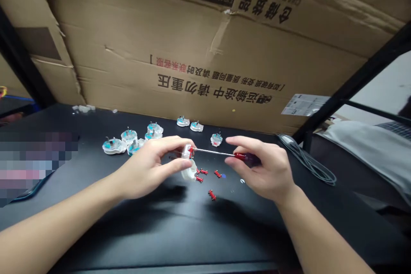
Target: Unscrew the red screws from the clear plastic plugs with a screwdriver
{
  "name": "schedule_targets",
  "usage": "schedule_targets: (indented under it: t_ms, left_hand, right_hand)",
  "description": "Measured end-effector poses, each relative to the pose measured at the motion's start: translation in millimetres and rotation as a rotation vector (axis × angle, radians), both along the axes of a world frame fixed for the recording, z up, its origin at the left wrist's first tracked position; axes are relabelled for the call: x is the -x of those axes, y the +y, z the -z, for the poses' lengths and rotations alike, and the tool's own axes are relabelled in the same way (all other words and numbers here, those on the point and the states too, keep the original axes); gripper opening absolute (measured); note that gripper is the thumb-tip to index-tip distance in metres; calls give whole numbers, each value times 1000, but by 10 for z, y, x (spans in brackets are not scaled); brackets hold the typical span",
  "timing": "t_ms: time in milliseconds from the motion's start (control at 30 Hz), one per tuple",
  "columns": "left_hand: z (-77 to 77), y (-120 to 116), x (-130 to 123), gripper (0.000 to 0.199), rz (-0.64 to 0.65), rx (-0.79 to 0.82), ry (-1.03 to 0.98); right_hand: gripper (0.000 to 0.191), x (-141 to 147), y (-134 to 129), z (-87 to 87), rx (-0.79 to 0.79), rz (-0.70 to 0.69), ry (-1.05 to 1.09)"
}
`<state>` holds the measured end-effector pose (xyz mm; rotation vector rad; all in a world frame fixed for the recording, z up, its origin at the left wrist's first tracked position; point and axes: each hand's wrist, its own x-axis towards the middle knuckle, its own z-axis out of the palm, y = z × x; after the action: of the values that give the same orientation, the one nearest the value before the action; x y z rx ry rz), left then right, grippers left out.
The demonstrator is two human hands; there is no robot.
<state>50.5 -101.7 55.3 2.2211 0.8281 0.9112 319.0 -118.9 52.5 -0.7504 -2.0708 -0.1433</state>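
My left hand pinches a small white part with a red piece on its right side. In my right hand is a screwdriver with a red and dark handle, held level between thumb and fingers. Its metal shaft points left, and the tip meets the red piece. Below the held part, a whitish plastic piece is partly hidden by my left fingers. Several small red parts lie on the black table under and between the hands.
Several clear and teal plug-like units stand behind my left hand, and another sits at the back centre. A grey cable lies coiled at right. Cardboard walls the back. A blurred-out object is at left.
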Motion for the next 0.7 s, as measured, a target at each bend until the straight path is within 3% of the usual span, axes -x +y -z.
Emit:
schedule_targets:
  t_ms: [133, 267, 400, 500, 633, 700]
  left_hand:
    - [28, 9, -12, 24, -31, -44, -19]
    - [34, -15, -10, 21, -26, -23, -94]
    - [39, -29, -10, 19, -5, -44, -116]
    - [46, -13, -4, 20, -15, -35, -108]
    - [40, -6, -4, 22, -22, -51, -98]
    - [30, -17, -11, 22, -23, -72, -88]
  right_hand:
    - [26, 49, -38, 2, 224, 12, 241]
    - [34, 99, -63, 2, 322, -39, 430]
    - [18, 115, -58, 3, 424, 4, 476]
    - [20, 105, -40, -8, 422, -8, 450]
    - [43, 64, -31, -31, 320, -84, 411]
    - [40, 46, -32, -33, 331, -88, 407]
